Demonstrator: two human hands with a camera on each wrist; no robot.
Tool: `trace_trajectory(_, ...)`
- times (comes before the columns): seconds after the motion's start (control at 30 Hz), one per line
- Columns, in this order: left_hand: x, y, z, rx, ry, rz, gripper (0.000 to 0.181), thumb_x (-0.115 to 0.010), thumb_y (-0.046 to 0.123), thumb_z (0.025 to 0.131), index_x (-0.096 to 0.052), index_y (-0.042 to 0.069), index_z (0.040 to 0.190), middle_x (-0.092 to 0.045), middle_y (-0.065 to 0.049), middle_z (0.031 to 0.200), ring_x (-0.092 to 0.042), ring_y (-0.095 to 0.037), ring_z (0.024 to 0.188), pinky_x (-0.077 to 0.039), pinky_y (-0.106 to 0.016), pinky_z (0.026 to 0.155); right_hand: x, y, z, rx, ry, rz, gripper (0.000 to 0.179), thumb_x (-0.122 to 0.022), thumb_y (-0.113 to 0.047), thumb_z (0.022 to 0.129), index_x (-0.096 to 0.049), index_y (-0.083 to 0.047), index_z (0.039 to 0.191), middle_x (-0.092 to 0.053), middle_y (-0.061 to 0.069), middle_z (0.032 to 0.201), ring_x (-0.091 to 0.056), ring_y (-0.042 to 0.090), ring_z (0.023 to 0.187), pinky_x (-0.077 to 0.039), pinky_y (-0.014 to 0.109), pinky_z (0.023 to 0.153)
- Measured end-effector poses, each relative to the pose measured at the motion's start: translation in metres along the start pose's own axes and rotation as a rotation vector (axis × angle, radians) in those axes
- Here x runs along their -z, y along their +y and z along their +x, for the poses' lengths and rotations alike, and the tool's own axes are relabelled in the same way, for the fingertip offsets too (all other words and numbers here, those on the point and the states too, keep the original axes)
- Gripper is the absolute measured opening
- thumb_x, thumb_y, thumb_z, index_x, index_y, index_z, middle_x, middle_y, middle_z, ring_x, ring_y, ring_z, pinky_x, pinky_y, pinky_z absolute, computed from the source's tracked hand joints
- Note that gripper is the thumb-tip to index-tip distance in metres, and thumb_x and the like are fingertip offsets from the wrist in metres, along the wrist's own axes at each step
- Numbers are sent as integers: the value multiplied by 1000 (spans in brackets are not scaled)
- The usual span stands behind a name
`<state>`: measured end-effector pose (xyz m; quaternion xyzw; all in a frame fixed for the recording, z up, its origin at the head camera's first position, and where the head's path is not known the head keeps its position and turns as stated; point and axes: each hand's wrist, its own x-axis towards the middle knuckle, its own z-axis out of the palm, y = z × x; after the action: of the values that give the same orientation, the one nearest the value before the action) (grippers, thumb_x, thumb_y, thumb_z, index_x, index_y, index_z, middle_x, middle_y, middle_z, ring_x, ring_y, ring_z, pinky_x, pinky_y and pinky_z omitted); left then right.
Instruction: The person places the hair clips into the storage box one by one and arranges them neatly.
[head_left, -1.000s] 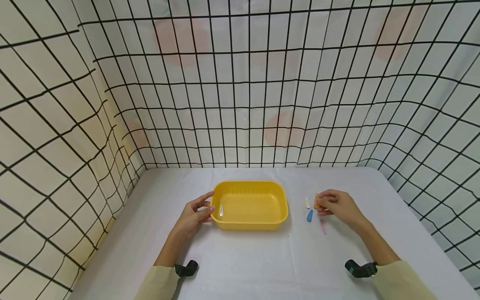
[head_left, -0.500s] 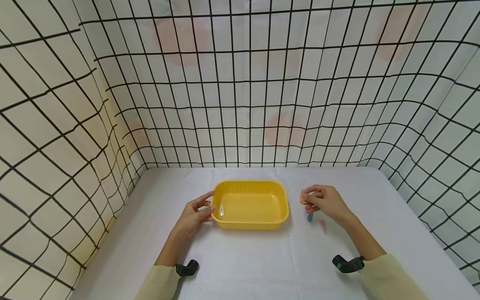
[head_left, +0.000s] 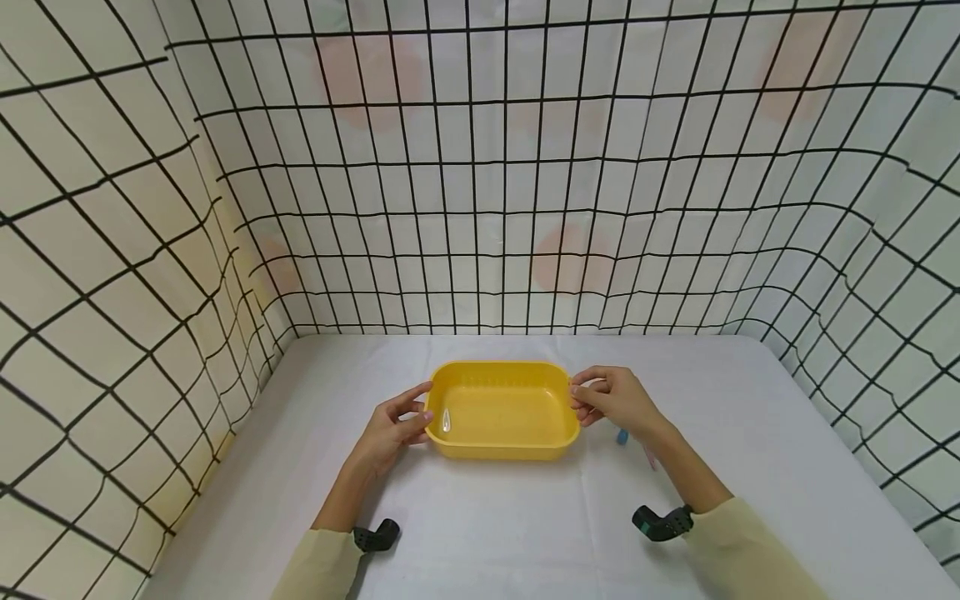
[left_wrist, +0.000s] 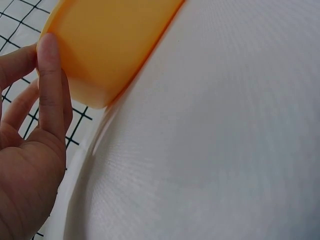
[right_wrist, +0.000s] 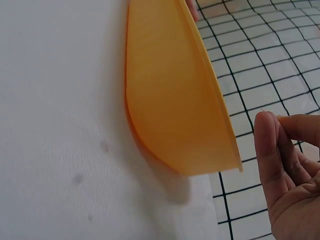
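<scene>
A yellow plastic tray (head_left: 495,452) stands mid-table, with a pale snap hair clip (head_left: 446,420) lying inside at its left end. My left hand (head_left: 390,429) grips the tray's left rim, thumb on the edge and fingers along the outer wall; the left wrist view shows the thumb against the orange-looking wall. At the right rim is my right hand (head_left: 611,400), its thumb and index finger pinched together. They hold an orange hair clip, now almost wholly hidden by the fingers. In the right wrist view the pinching hand (right_wrist: 287,170) is apart from the tray wall.
Under the right wrist lie a blue hair clip (head_left: 622,437) and a pink hair clip (head_left: 649,457), both partly covered. White cloth (head_left: 495,533) covers the table. A black grid on white sheeting (head_left: 480,192) walls the back and sides.
My right hand has lifted the orange hair clip from beside the other clips and carried it left to the tray's right rim. The left hand keeps its hold on the tray.
</scene>
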<state>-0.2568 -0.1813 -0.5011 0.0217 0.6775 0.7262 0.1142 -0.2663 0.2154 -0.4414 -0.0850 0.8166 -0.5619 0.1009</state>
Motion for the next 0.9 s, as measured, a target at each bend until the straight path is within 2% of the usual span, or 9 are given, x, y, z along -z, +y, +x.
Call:
trace_trajectory(0.2, -1, 0, -1, 13, 21, -2, 57, -74, 7, 95, -57, 18, 148, -57, -9, 113, -67, -13, 75, -64, -23, 72, -19, -6, 9, 43, -40, 24, 30, -69, -17, 100, -63, 6, 119, -73, 32, 97, -74, 21, 68, -66, 37, 68)
trace_trajectory(0.37, -1, -2, 1, 5, 14, 0, 58, -74, 7, 95, -57, 18, 149, -56, -9, 113, -67, -13, 75, -64, -23, 72, -36, -11, 17, 50, -61, 41, 28, -68, -13, 100, -63, 7, 118, -73, 32, 96, -74, 22, 67, -66, 37, 65)
trace_trajectory(0.6, 0, -5, 4, 1, 9, -2, 60, -76, 9, 93, -55, 16, 149, -57, -9, 112, -67, -12, 75, -64, -23, 72, -57, -11, 26, 39, -82, 63, 28, -68, -12, 99, -63, 8, 119, -74, 31, 92, -74, 21, 64, -66, 49, 69)
trace_trajectory(0.9, 1, -5, 4, -3, 3, 0, 60, -75, 8, 94, -54, 16, 150, -55, -8, 112, -67, -12, 75, -64, -23, 73, -79, -13, 35, -4, -75, 56, 25, -70, -10, 97, -66, 6, 116, -76, 22, 87, -74, 22, 63, -66, 40, 64)
